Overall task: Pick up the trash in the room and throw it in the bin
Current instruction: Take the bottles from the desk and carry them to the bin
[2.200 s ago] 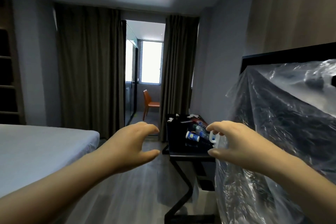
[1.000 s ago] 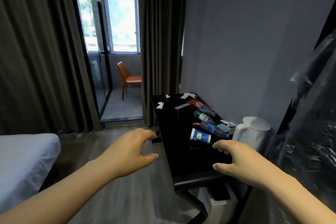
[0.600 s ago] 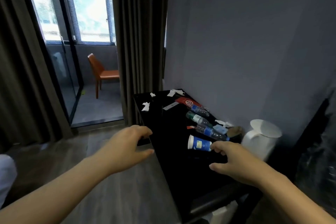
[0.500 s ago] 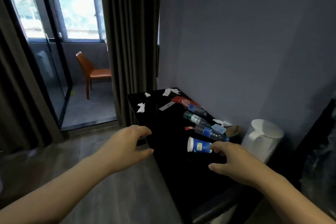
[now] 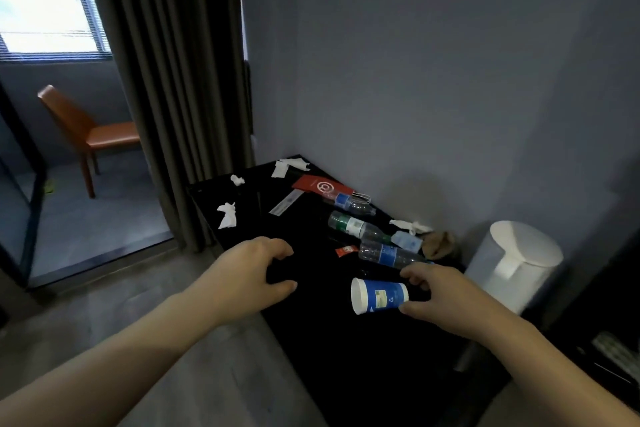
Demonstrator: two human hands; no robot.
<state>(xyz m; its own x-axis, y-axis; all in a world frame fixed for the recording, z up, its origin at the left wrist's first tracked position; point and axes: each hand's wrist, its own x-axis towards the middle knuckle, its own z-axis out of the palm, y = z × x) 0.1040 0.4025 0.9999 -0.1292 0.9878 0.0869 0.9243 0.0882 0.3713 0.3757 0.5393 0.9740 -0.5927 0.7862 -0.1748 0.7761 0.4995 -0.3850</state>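
Paper, probably light and easily crushed: a blue cup [image 5: 379,295] lies on its side on the black worktop [image 5: 322,357] near the white kettle [image 5: 516,263], best taken gently round its base. Right grip [image 5: 450,302] brackets that base, contact unclear; left grip [image 5: 246,281] hovers empty, loosely curled. No bin visible.

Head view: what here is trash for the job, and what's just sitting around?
Job:
- paper cup, on its side, right hand curled round its base
- plastic bottles, three
- tissue scraps
- red packet, red wrapper
- left hand, holding nothing

Lying about:
- white kettle
- orange chair
- curtain
- black table

No bin in view.
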